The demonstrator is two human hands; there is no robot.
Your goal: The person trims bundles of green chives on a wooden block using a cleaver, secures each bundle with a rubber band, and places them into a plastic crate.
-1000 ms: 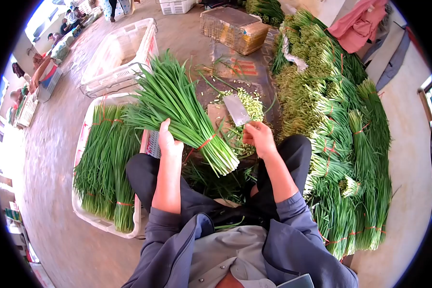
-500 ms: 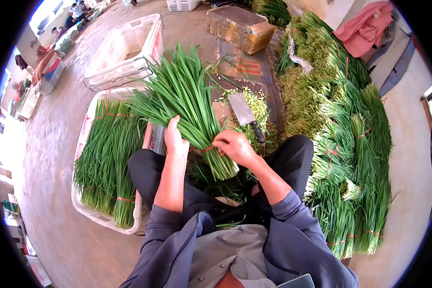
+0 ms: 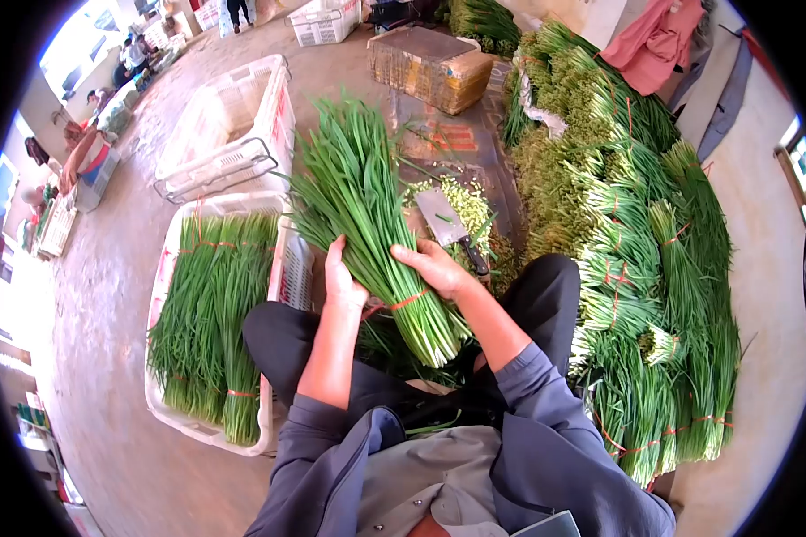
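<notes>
A bundle of garlic chives (image 3: pixel 367 206) is held over my lap, leaves pointing away and pale cut ends near my knees. A red band (image 3: pixel 409 299) circles it near the cut ends. My left hand (image 3: pixel 342 279) is wrapped around its left side, fingers hidden beneath. From the right, my right hand (image 3: pixel 434 268) grips it just above the band, thumb on top. Beyond my right hand, a cleaver (image 3: pixel 448 215) lies among chopped pale stem pieces (image 3: pixel 470 201).
On my left, a white crate (image 3: pixel 157 358) holds tied chive bundles; another white crate (image 3: pixel 282 116) stands behind it. Many chive bundles (image 3: pixel 627 304) are piled along my right. A taped box (image 3: pixel 430 67) sits ahead. People (image 3: pixel 134 58) are at the far left.
My right hand has moved from the red band up onto the leaves above it. The bundle has swung more upright and shifted slightly right and nearer me. The view has also shifted a little.
</notes>
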